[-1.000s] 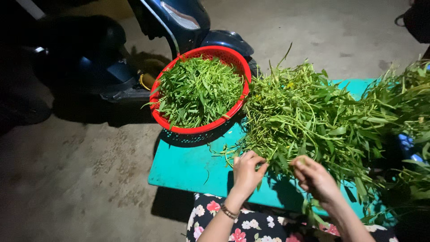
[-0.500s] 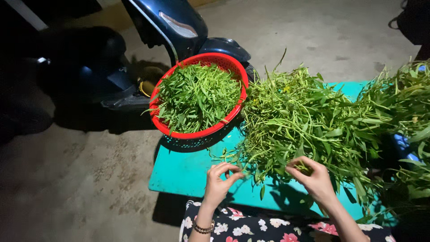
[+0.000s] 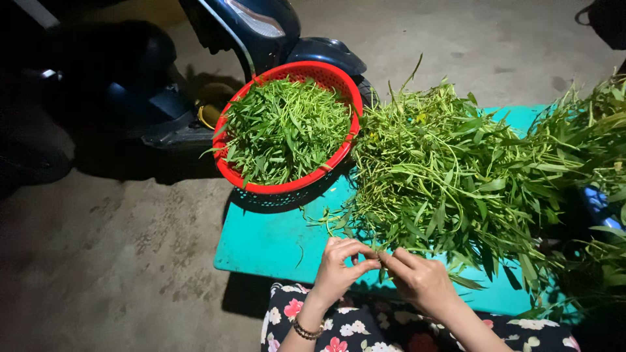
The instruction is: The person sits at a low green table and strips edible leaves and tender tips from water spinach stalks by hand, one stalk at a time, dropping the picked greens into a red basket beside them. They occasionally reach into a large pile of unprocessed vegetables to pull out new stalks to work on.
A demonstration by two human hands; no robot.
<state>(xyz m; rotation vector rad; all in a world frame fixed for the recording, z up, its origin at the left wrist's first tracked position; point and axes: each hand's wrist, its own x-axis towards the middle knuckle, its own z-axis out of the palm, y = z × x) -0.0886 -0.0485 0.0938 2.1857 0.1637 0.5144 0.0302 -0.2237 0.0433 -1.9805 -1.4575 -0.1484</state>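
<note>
The big loose heap of long-stemmed leafy greens (image 3: 456, 176) covers most of the teal flat-topped table (image 3: 274, 244) and spills past its right side, so a careless tug on one stem could probably drag tangled neighbours off that edge onto the concrete ground (image 3: 111, 261). The round red plastic basket (image 3: 229, 171), full of trimmed greens, sits on the table's far left corner with part of its rim overhanging and just beside the dark blue scooter (image 3: 274, 32); a knock from a forearm might tip it. Open room lies on the bare teal strip between the basket and the near edge; the right side is crowded. The left hand (image 3: 342, 267) and right hand (image 3: 420, 280) meet at the near edge, fingertips narrowed in a pinch on a thin green stem (image 3: 378, 255) at the heap's near fringe. Pinching so close to the edge, a snapped piece could fall onto the floral-print lap (image 3: 339, 326).
</note>
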